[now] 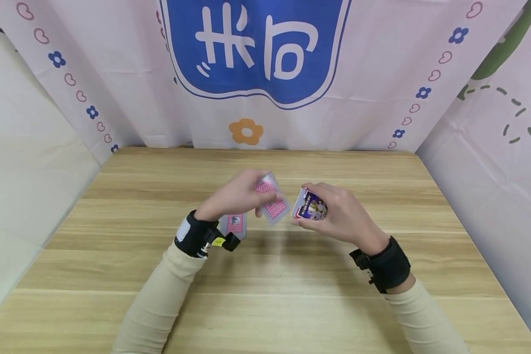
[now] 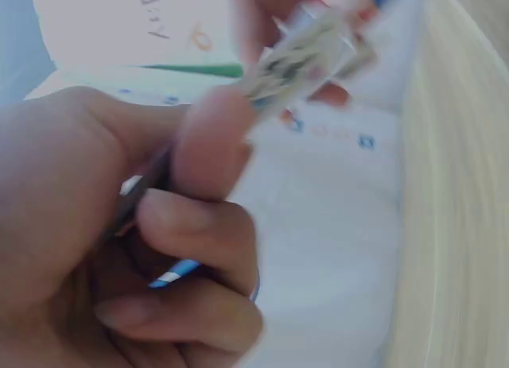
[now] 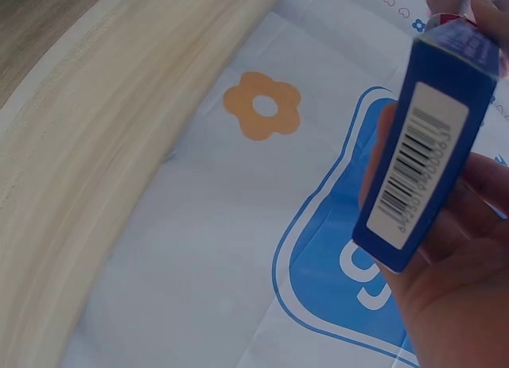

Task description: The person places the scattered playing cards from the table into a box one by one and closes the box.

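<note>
My left hand [image 1: 243, 194] pinches a few playing cards [image 1: 275, 209] with red-patterned backs, slightly fanned and blurred. In the left wrist view, the thumb of the left hand [image 2: 191, 209] presses the cards against curled fingers. My right hand [image 1: 342, 211] grips a dark blue card box [image 1: 311, 205], its end facing the left hand. The right wrist view shows the barcode side of the box [image 3: 421, 153] held by the right hand [image 3: 461, 265]. Another red-backed card or stack [image 1: 235, 223] lies on the table beneath the left wrist, partly hidden.
The wooden table [image 1: 265, 314] reaches back to a hanging white cloth [image 1: 168, 118] with a blue emblem and an orange flower. Pale cloth walls [image 1: 22, 196] stand along both sides. Each wrist wears a black strap with a small camera.
</note>
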`<state>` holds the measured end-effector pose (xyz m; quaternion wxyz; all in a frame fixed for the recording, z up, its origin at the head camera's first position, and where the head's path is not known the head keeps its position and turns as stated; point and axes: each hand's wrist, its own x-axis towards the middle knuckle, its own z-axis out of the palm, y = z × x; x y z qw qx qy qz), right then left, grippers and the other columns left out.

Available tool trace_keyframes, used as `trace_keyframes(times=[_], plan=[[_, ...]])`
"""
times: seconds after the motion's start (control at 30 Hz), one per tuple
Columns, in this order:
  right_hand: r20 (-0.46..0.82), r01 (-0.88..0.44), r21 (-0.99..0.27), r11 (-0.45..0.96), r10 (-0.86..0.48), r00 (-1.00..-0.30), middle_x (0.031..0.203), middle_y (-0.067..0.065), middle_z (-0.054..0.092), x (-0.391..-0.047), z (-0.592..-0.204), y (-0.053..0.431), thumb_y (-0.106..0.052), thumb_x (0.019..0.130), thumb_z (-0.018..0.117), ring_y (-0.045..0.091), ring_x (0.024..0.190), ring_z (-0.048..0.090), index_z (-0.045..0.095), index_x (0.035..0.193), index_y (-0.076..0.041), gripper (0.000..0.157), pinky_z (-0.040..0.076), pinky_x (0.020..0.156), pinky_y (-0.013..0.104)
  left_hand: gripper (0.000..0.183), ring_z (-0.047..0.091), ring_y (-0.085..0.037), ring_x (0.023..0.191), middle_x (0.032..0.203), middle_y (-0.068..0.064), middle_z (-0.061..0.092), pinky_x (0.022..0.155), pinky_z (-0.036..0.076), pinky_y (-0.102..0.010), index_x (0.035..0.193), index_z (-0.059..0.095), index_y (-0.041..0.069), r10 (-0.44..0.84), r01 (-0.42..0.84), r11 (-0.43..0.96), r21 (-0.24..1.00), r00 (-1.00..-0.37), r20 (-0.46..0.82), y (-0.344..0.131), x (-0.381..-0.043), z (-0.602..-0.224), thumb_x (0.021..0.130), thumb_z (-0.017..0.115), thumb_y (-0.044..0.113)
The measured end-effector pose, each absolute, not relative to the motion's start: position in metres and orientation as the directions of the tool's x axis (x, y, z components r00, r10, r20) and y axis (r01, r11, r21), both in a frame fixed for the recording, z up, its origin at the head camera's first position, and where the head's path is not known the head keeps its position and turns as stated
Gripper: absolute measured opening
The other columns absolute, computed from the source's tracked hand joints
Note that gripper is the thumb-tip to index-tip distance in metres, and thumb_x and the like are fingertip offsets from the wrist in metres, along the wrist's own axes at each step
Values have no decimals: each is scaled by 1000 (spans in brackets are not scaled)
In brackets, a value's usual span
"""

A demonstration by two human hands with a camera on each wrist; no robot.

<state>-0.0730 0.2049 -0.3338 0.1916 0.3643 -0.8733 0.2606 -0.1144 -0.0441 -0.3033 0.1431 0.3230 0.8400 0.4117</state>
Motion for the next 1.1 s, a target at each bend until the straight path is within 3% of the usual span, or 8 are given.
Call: trace_keyframes(times=[0.2,0.47,0.87,1.1], plan=[[522,-745,-320,586,-547,-655,96,6,67,-72,-334,203,-52,68,77,8,69,54,60,118,-4,72,50,51,25,18,59,-19,48,77,-2,67,45,52,-37,94,59,15,605,412,389,824,-789,108,-39,-106,-295,89,66,31],[529,-766,-310,563,-567,-631,97,5,66,-70,-333,200,-50,69,78,6,70,54,60,117,-5,69,50,51,25,14,55,-18,44,73,-1,66,41,45,-27,93,59,14,584,439,390,809,-797,151,-30,-101,-297,88,68,22],[552,-746,-313,588,-526,-647,86,2,64,-68,-331,198,-45,67,80,7,62,52,60,114,-3,66,47,45,24,15,53,-7,41,72,0,64,35,44,-25,97,57,7,434,582,340,739,-794,425,-13,-97,-307,91,64,19],[538,-764,-343,546,-553,-637,88,-2,63,-69,-329,202,-47,69,78,3,64,52,60,119,-8,66,48,47,22,14,53,-8,41,70,1,63,35,43,-25,95,56,10,476,597,330,731,-775,417,-13,-98,-307,91,65,21]])
